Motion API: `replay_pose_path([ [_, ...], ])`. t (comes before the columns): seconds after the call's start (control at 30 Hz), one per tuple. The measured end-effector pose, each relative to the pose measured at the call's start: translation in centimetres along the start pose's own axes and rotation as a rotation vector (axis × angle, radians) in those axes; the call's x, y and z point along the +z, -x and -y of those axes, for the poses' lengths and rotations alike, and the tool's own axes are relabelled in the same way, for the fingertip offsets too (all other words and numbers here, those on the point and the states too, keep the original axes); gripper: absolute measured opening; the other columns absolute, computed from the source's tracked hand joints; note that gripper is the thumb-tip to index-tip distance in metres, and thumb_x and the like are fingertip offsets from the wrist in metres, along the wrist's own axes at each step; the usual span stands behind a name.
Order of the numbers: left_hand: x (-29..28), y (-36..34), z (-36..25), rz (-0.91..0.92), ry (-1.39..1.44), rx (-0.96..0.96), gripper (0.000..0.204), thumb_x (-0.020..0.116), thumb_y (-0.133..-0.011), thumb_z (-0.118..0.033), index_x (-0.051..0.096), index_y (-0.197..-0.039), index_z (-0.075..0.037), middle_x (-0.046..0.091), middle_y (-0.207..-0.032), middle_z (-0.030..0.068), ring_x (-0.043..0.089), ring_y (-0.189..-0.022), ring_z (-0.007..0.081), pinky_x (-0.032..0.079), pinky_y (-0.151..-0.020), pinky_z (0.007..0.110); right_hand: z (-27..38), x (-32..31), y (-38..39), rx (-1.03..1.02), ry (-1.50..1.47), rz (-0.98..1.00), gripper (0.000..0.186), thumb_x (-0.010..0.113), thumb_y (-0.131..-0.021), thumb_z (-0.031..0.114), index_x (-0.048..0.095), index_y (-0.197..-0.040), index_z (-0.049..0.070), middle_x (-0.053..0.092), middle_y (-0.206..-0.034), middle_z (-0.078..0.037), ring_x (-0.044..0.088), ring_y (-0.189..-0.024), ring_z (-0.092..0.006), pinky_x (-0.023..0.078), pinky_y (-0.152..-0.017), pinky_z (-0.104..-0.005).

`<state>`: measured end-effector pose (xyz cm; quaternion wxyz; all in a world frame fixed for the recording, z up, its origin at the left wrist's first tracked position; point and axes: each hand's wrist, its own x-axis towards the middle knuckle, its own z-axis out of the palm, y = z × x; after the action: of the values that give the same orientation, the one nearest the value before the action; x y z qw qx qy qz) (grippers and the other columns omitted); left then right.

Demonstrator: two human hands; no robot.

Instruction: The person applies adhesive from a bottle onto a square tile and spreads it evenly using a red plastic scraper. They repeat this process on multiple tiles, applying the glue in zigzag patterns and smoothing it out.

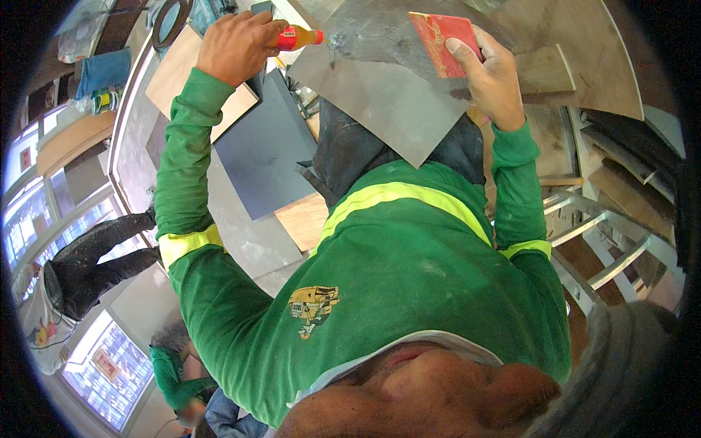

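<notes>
My left hand (237, 45) is wrapped round a small plastic bottle (298, 38), yellow-orange with a red label and red cap. The bottle lies nearly level, its cap pointing right over a grey work surface. In my right hand (493, 79) is a flat red rectangular piece (442, 42) with pale yellowish smears, pinched with the thumb on its face; I cannot tell its kind. A thin grey sheet (409, 120) sits between my hands, one corner overhanging toward my waist. Near the bottle's cap is a small shiny spot (337, 40), too unclear to name.
A dark blue-grey panel (266, 146) and a light wooden board (179, 77) lie at left. An aluminium ladder (599, 219) stands at right, below stacked dark boards (631, 164). A person in dark trousers (102, 252) stands far left; another in green (175, 376) is lower left.
</notes>
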<state>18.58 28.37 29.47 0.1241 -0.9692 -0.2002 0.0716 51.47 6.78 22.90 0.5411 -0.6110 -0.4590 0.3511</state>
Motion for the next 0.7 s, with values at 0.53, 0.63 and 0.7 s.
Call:
replay_pose_path([
  [0.53,-3.7,-1.6,-6.9,-0.07,0.135,0.173,0.053,0.083,-0.08,-0.02,0.07,-0.131,-0.023,0.067,-0.107,0.0003,0.067,-0.099,0.0262,0.054,-0.086,0.043,4.3,-1.0,-0.1,0.002,0.033,0.012,0.029,0.06,-0.101,0.014,0.071,-0.125,0.001,0.075,-0.11,-0.006,0.068,-0.097,-0.0163,0.053,-0.089,-0.0327],
  [0.63,-4.6,-2.6,-8.7,-0.137,0.136,0.248,0.055,0.083,-0.079,-0.02,0.069,-0.132,-0.023,0.066,-0.104,-0.0006,0.066,-0.098,0.0248,0.054,-0.083,0.041,4.2,-1.5,-0.2,-0.032,0.045,0.0,0.031,0.06,-0.104,0.015,0.068,-0.126,-0.005,0.071,-0.109,-0.005,0.061,-0.099,-0.011,0.051,-0.089,-0.028],
  [0.7,-5.9,-3.5,-10.0,-0.144,0.151,0.277,0.055,0.083,-0.079,-0.021,0.069,-0.132,-0.023,0.065,-0.102,-0.0011,0.066,-0.096,0.0245,0.053,-0.081,0.04,4.0,-1.8,-0.3,-0.032,0.02,-0.008,0.031,0.061,-0.103,0.015,0.068,-0.126,-0.005,0.072,-0.109,-0.005,0.062,-0.098,-0.0113,0.051,-0.089,-0.0282],
])
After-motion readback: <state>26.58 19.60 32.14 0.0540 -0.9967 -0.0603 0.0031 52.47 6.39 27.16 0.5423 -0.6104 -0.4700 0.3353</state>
